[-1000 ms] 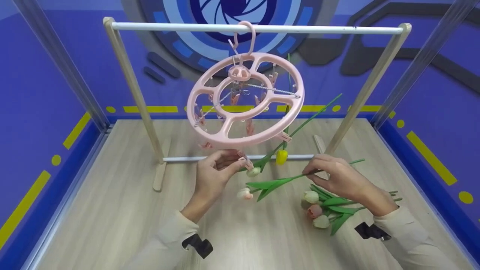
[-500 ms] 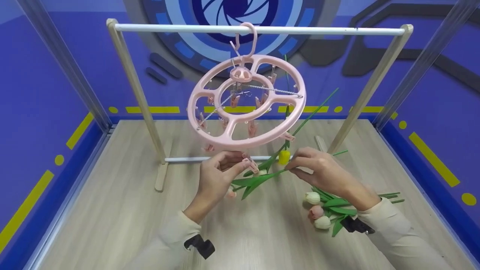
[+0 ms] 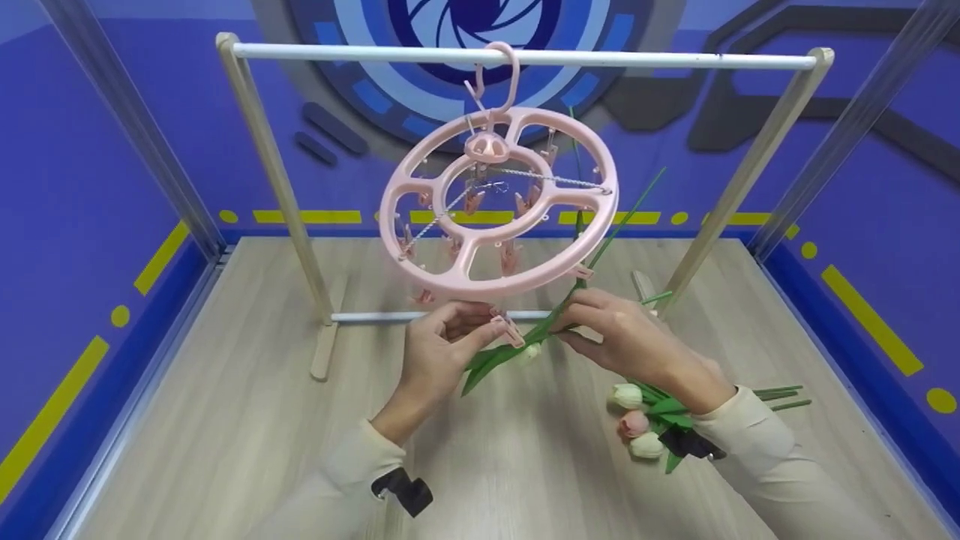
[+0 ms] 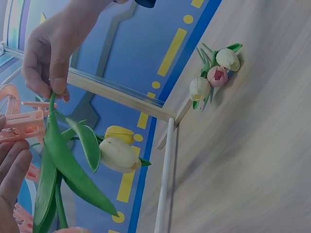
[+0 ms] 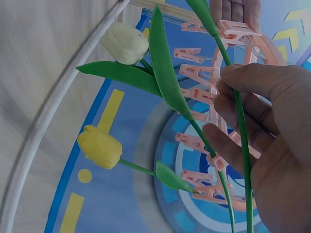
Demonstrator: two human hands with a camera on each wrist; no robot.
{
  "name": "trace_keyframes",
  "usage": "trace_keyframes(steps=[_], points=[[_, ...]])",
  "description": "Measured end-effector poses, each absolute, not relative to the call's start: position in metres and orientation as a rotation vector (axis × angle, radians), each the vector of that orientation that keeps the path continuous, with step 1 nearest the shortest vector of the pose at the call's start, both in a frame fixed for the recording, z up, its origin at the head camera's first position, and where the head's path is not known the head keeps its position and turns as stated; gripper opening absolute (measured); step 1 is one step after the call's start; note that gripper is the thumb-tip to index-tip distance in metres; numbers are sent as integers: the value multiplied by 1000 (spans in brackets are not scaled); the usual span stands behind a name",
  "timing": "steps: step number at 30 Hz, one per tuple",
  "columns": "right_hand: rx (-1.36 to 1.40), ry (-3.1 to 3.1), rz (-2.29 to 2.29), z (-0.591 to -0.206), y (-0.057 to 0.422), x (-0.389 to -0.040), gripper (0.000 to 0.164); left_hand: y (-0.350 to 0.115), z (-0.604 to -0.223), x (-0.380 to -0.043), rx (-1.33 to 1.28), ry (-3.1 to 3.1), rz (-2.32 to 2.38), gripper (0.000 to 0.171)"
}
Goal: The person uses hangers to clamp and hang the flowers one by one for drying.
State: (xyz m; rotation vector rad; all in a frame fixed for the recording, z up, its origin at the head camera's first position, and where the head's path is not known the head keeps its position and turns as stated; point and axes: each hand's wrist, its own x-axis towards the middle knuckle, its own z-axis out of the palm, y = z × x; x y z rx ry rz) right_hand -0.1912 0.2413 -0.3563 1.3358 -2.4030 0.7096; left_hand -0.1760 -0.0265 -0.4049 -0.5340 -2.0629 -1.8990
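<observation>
A pink round clip hanger (image 3: 499, 286) hangs from the white rail. My left hand (image 3: 435, 349) pinches one of its pink clothespins (image 3: 512, 331) below the near rim. In my right hand (image 3: 619, 330), thumb and fingers pinch the green stem (image 5: 240, 121) of a tulip. That tulip's leaves (image 4: 73, 170) reach down past the clothespin, and its blossom is hidden behind my left hand in the head view. A white tulip (image 5: 125, 42) and a yellow tulip (image 5: 99, 147) hang head-down from clips on the hanger; my right hand hides the yellow one in the head view.
On the table's right lies a bunch of white and pink tulips (image 3: 634, 424), partly under my right forearm. Wooden posts (image 3: 274, 172) carry the upper rail (image 3: 360, 51); a lower white bar (image 3: 367, 318) runs behind my hands. Blue walls (image 3: 97, 195) enclose the table.
My right hand has moved left with the tulip, bringing its stem and leaves up to the clothespin. The left hand keeps its pinch on the clothespin, nearly in place.
</observation>
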Motion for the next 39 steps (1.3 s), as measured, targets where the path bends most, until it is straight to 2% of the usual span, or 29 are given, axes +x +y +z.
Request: trace_keyframes(steps=[39], points=[[1354, -2348, 723, -359, 220, -193, 29, -27, -406, -178, -566, -2064, -1944, 27]])
